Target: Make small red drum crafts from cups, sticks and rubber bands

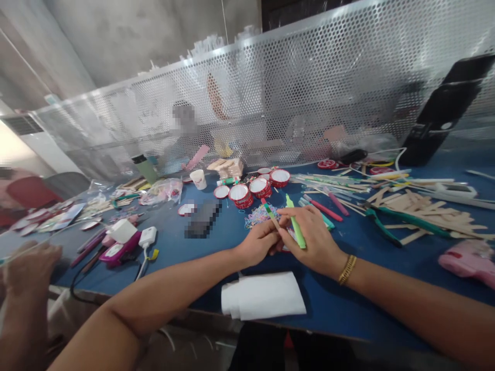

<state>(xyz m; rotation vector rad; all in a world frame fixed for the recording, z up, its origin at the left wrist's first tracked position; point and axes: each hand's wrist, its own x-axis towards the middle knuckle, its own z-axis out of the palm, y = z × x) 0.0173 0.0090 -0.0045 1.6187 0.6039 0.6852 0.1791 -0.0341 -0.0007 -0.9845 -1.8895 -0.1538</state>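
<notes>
My left hand point(256, 245) pinches a flat wooden craft stick point(273, 218), its upper end coloured red and green. Against it, my right hand point(315, 237) holds a bright green marker point(296, 224) tilted between thumb and fingers. The two hands touch or nearly touch, and the marker's lower end lies over the right palm side. Just behind them spreads a heap of small coloured bands point(253, 216). Several small red tubs with white rims point(240, 195) stand beyond the heap. Part of a pale, red-edged thing under the hands is mostly hidden.
A folded white cloth point(265, 296) lies at the front edge. To the right are green-handled pliers point(410, 219), loose craft sticks point(421, 206) and pink markers point(327, 210). A paper cup point(198, 179) and dark phone point(203, 219) stand left. Another person's hand point(29, 263) rests far left.
</notes>
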